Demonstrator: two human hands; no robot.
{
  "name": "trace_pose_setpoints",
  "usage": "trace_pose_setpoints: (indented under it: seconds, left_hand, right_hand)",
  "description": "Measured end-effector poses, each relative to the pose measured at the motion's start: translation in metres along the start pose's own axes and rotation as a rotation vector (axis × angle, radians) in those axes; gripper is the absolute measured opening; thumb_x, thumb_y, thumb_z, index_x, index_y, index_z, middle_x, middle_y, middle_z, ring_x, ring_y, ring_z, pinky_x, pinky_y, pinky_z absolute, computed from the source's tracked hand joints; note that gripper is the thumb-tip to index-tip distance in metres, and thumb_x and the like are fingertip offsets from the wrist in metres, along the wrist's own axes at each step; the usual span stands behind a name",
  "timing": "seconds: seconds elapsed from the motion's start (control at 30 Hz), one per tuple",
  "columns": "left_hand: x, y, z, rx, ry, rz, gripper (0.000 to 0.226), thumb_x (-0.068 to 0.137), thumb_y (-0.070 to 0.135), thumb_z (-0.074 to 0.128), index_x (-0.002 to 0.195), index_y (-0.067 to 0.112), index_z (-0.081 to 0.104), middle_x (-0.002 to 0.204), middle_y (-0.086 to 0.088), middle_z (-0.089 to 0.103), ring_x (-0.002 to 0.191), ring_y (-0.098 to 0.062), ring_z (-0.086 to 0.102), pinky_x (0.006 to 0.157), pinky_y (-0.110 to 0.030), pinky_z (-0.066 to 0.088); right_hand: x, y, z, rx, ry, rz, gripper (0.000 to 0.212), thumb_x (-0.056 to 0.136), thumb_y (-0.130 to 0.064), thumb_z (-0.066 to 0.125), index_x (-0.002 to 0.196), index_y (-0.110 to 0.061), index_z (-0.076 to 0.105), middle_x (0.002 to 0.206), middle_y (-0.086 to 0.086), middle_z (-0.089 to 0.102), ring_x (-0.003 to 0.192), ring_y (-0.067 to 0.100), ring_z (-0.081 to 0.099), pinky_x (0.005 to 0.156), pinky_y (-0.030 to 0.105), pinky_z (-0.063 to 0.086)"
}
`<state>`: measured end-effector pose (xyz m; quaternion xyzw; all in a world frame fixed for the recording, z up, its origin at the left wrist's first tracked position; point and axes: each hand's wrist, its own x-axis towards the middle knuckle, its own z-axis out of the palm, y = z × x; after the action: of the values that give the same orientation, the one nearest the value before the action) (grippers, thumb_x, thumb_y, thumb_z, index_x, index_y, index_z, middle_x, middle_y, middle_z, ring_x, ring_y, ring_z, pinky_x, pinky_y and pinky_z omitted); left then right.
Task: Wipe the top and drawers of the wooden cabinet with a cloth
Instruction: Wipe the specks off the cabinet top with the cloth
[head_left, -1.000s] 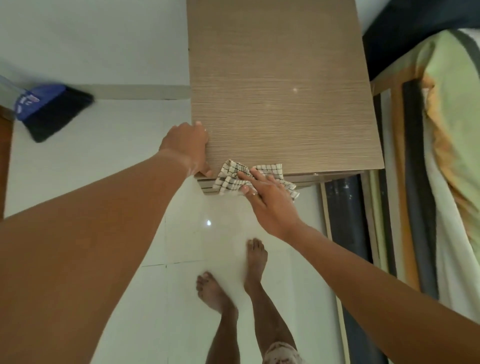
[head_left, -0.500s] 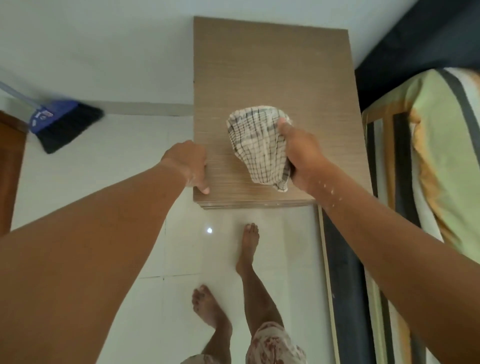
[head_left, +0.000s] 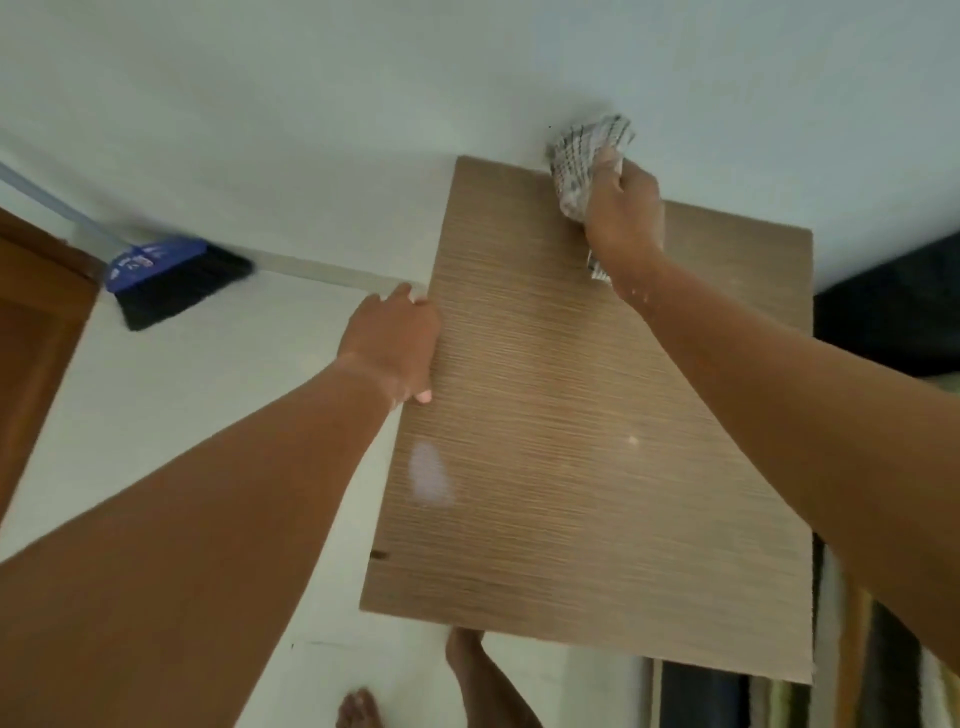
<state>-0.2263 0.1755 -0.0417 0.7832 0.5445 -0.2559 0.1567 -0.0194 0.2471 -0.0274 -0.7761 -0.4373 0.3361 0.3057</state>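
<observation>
The wooden cabinet (head_left: 597, 441) stands against the pale wall, a bed with dark and striped bedding just to its right and a blue-headed broom (head_left: 171, 280) leaning well off to its left, and its bare top fills the middle of what I can see from here. A second ago the checked cloth (head_left: 584, 161) was down at the near front lip, pressed along the edge above the drawers; half a second ago it had come up onto the middle of the top; now the right hand (head_left: 621, 213) has carried it all the way to the far edge, where the top meets the wall, right of centre. The fingers are closed tightly round a bunched wad of the fabric, part of it poking out beyond the knuckles toward the wall and a corner trailing under the wrist. The left hand (head_left: 392, 345) has slid along too, from the near-left corner to the middle of the left edge, fingers curled over that edge with nothing in them, apparently steadying the cabinet. I'd judge the top is now getting its long strokes, starting from the back. The drawer fronts are out of sight from this angle, so how far they've been wiped I can't tell.
</observation>
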Motion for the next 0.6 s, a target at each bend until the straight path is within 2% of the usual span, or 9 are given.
trace_pose_setpoints:
  seconds: [0.07, 0.13, 0.17, 0.23, 0.33, 0.5, 0.6]
  left_hand:
    - [0.004, -0.005, 0.005, 0.011, -0.001, 0.028, 0.093, 0.074, 0.047, 0.082, 0.150, 0.015, 0.039, 0.158, -0.002, 0.036, 0.152, -0.022, 0.015, 0.122, -0.046, 0.016]
    - [0.005, -0.010, 0.008, 0.003, -0.012, 0.042, 0.097, 0.078, 0.050, 0.077, 0.155, 0.019, 0.029, 0.163, 0.003, 0.027, 0.153, -0.021, 0.008, 0.123, -0.047, 0.012]
    - [0.007, -0.012, 0.010, -0.007, -0.023, 0.046, 0.097, 0.079, 0.051, 0.075, 0.156, 0.021, 0.026, 0.164, 0.005, 0.023, 0.153, -0.021, 0.006, 0.123, -0.047, 0.011]
    - [0.009, -0.017, 0.011, -0.027, -0.042, 0.048, 0.097, 0.080, 0.054, 0.073, 0.157, 0.025, 0.022, 0.165, 0.008, 0.017, 0.154, -0.019, 0.002, 0.123, -0.047, 0.009]
    - [0.011, -0.021, 0.014, -0.045, -0.048, 0.052, 0.097, 0.080, 0.056, 0.071, 0.158, 0.028, 0.020, 0.166, 0.010, 0.013, 0.154, -0.018, 0.001, 0.123, -0.047, 0.009]
    - [0.011, -0.021, 0.015, -0.056, -0.027, 0.043, 0.098, 0.079, 0.057, 0.072, 0.157, 0.029, 0.021, 0.165, 0.012, 0.017, 0.154, -0.017, 0.003, 0.122, -0.048, 0.008]
    - [0.009, -0.022, 0.016, -0.059, 0.017, 0.043, 0.098, 0.077, 0.057, 0.074, 0.157, 0.028, 0.023, 0.164, 0.011, 0.021, 0.153, -0.018, 0.006, 0.122, -0.048, 0.010]
  right_hand:
    - [0.016, 0.012, 0.028, -0.106, -0.094, -0.050, 0.051, 0.107, -0.050, 0.025, 0.131, -0.020, 0.060, 0.134, 0.007, 0.063, 0.125, 0.027, 0.055, 0.112, 0.048, 0.040]
    - [0.027, 0.021, 0.057, -0.247, -0.167, -0.102, 0.058, 0.107, -0.051, 0.021, 0.148, -0.018, 0.046, 0.157, 0.008, 0.040, 0.147, 0.029, 0.032, 0.122, 0.047, 0.021]
    - [0.032, 0.021, 0.071, -0.307, -0.175, -0.151, 0.059, 0.107, -0.051, 0.020, 0.151, -0.018, 0.042, 0.161, 0.009, 0.032, 0.150, 0.030, 0.025, 0.124, 0.046, 0.015]
    - [0.039, 0.014, 0.092, -0.372, -0.176, -0.253, 0.058, 0.106, -0.051, 0.020, 0.152, -0.021, 0.041, 0.161, 0.010, 0.031, 0.150, 0.031, 0.023, 0.124, 0.044, 0.013]
    - [0.042, 0.008, 0.108, -0.438, -0.205, -0.374, 0.053, 0.107, -0.047, 0.025, 0.155, -0.026, 0.034, 0.162, 0.006, 0.032, 0.154, 0.023, 0.015, 0.124, 0.039, 0.006]
    - [0.036, 0.008, 0.105, -0.473, -0.320, -0.479, 0.049, 0.108, -0.043, 0.026, 0.154, -0.028, 0.035, 0.164, -0.003, 0.028, 0.155, 0.021, 0.009, 0.125, 0.040, 0.002]
    - [0.012, 0.020, 0.104, -0.471, -0.368, -0.527, 0.049, 0.107, -0.042, 0.027, 0.152, -0.028, 0.040, 0.163, -0.009, 0.030, 0.155, 0.016, 0.011, 0.125, 0.041, 0.004]
